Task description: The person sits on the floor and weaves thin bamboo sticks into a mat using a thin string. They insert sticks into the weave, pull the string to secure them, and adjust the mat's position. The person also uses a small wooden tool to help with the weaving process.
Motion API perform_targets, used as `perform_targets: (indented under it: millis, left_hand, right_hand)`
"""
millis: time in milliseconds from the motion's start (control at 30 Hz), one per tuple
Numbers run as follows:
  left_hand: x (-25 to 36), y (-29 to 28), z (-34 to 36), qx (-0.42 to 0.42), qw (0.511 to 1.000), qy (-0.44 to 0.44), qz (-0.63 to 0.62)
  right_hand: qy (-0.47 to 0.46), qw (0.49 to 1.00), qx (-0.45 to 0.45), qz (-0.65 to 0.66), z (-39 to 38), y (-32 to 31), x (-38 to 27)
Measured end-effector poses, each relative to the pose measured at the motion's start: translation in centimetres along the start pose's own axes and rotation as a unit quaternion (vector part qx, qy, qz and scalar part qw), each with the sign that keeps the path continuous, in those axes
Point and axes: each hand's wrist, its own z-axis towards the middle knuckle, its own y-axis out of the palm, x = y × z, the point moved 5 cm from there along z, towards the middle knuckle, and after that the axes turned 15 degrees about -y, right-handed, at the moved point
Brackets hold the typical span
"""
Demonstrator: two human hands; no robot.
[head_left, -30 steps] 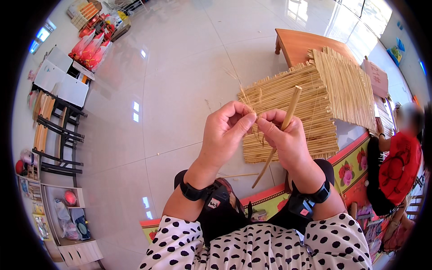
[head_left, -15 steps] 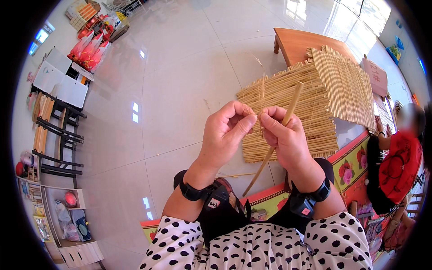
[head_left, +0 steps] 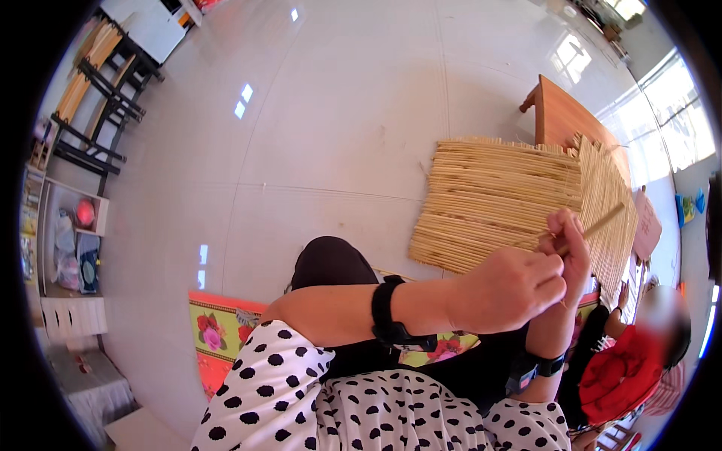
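Note:
My left hand (head_left: 508, 292) is closed, knuckles up, its fingers curled beside my right hand. A thin straw-coloured strand (head_left: 564, 303) pokes out at its fingertips; most of that strand is hidden. My right hand (head_left: 573, 252) grips a reed stick (head_left: 606, 219), which slants up to the right; its lower part is behind my hands. Beyond both hands a mat of reed stalks bound side by side (head_left: 489, 203) lies spread out. Its far part (head_left: 611, 203) bends over a low wooden table.
The wooden table (head_left: 575, 113) stands at the far right, a pinkish box (head_left: 647, 225) beside the mat. A person in red (head_left: 620, 368) sits close on my right. A flowered mat (head_left: 214, 331) lies under me. Folded black-legged tables (head_left: 98, 98) and a shelf unit (head_left: 75, 248) line the left.
My view has turned to the right. Both hands have swung right, and my left forearm now reaches across in front of me. The reed stick stays in my right hand.

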Motion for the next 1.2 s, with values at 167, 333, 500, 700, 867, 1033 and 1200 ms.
perform_targets:
  millis: [167, 333, 500, 700, 867, 1033, 1200]
  left_hand:
    - [-0.5, -0.1, 0.1, -0.055, 0.998, -0.027, 0.0]
    - [-1.8, -1.0, 0.5, 0.0, 0.993, -0.098, -0.065]
    - [-5.2, -3.6, 1.9, 0.023, 0.98, -0.185, -0.073]
    - [-9.7, -13.5, 7.7, 0.019, 0.96, -0.277, -0.038]
    - [-18.7, -19.2, 7.6, -0.004, 0.93, -0.348, 0.12]
    - [-35.0, -19.5, -2.0, -0.083, 0.816, -0.401, 0.408]
    - [-46.1, -15.0, -9.9, -0.141, 0.751, -0.482, 0.429]
  right_hand:
    - [-0.041, 0.997, 0.056, -0.028, 0.2, -1.6, -0.3]
    - [-0.043, 0.995, 0.053, -0.078, -0.2, -1.5, 0.6]
    - [0.025, 0.988, -0.009, -0.15, -0.3, -1.4, 1.5]
    - [-0.004, 0.992, 0.035, -0.12, 0.1, -1.2, 0.3]
    - [-0.024, 0.995, 0.045, -0.082, 0.0, -0.2, -0.8]
    - [-0.025, 0.995, 0.064, -0.075, 0.5, -0.6, -1.0]
    - [-0.064, 0.987, 0.093, -0.117, 0.3, -1.6, -1.8]
